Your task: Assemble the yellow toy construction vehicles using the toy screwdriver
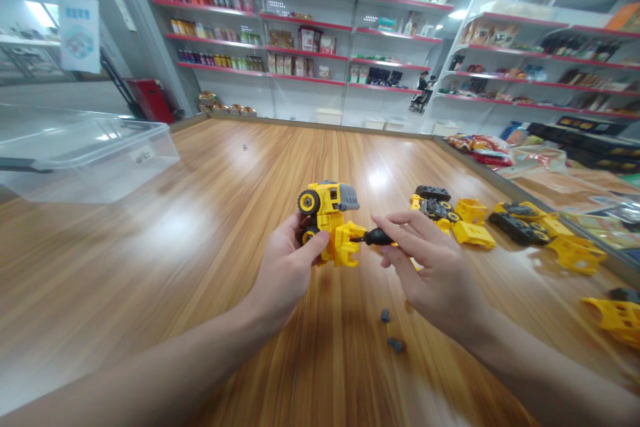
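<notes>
My left hand [290, 267] is closed around a yellow toy truck [327, 213] with black wheels and a grey part at one end, held up above the wooden table. Between the fingers of my right hand [425, 257] is a small screwdriver [379, 237] with a black handle. Its shaft points left and its tip goes into the yellow part [346, 245] on the truck's near side; the tip itself is hidden. Below the hands, two small grey pieces [385, 315] lie on the table.
Right of my right hand lie yellow and black toy vehicle parts [475, 233], with another yellow piece [617, 320] nearer the right edge. A clear plastic bin [120, 153] stands at the left. One tiny piece [245, 147] rests farther back on the wooden table [215, 267]. Stocked shelves [305, 27] rise behind.
</notes>
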The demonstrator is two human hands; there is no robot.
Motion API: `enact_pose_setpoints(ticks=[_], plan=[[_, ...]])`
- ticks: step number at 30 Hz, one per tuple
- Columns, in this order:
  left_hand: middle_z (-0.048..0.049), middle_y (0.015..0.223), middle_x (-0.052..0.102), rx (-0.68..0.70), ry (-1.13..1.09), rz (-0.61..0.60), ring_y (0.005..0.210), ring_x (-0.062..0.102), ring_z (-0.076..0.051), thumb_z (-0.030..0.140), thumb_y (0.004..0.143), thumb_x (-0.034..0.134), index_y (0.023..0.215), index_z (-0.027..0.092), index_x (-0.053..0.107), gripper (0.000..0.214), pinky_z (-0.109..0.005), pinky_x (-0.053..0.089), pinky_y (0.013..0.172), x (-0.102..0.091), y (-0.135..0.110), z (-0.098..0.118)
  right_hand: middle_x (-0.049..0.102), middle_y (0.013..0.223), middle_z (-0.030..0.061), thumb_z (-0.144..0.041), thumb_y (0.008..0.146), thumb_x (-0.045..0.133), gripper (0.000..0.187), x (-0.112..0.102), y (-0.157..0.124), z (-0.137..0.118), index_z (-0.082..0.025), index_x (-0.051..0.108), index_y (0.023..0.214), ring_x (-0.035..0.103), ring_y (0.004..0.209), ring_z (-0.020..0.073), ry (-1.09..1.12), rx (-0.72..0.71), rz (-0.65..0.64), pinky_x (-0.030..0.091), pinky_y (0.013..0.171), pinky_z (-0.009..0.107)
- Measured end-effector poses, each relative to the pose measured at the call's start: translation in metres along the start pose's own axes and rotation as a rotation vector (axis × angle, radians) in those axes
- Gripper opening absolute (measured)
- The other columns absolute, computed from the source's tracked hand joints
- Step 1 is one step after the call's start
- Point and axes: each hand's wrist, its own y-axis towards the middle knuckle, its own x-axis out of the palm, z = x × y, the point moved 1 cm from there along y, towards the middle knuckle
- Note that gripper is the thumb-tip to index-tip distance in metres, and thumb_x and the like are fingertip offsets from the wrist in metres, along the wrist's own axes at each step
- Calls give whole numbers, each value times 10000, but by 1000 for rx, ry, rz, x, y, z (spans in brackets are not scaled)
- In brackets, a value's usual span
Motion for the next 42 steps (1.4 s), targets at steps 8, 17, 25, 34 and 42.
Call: enact_pose_setpoints(ticks=[8, 17, 25, 34, 42], plan=[[-113, 1215, 627, -5, 5, 6, 1023, 639, -235, 214, 827, 657, 1232, 164, 572, 417, -352, 557, 812, -1, 0, -1, 573, 1137, 86, -142, 953, 482, 401, 3, -3, 4, -229, 566, 1335, 629, 784, 142, 10, 43, -48, 565, 678, 319], [-115, 1208, 628, -27, 11, -28, 1031, 638, -241, 231, 857, 646, 1210, 155, 576, 368, -374, 537, 855, 0, -1, 0, 684, 848, 28, -316, 914, 631, 216, -3, 1, 1, -214, 692, 1094, 643, 728, 160, -68, 95, -32, 522, 675, 312], [-99, 1145, 653, -29, 67, -93, 1043, 633, -240, 246, 789, 738, 1219, 169, 572, 467, -394, 498, 938, 1, -1, 2, 711, 774, 5, -376, 883, 668, 263, -2, -2, 3, -233, 701, 1101, 649, 626, 140, -37, 155, -18, 497, 551, 266], [-109, 1146, 653, -53, 22, -23, 981, 651, -231, 233, 806, 695, 1210, 153, 580, 428, -356, 548, 822, 1, -1, 2, 716, 904, 22, -225, 948, 548, 303, -3, -2, 0, -236, 614, 1244, 626, 624, 123, 1, 72, -62, 496, 578, 266], [-117, 1168, 656, -57, 18, -13, 976, 669, -241, 231, 790, 712, 1188, 150, 589, 425, -363, 560, 817, 0, 0, 1, 704, 910, 38, -299, 903, 634, 242, -5, 2, -4, -207, 664, 1125, 612, 712, 154, -132, 66, -61, 488, 653, 298]])
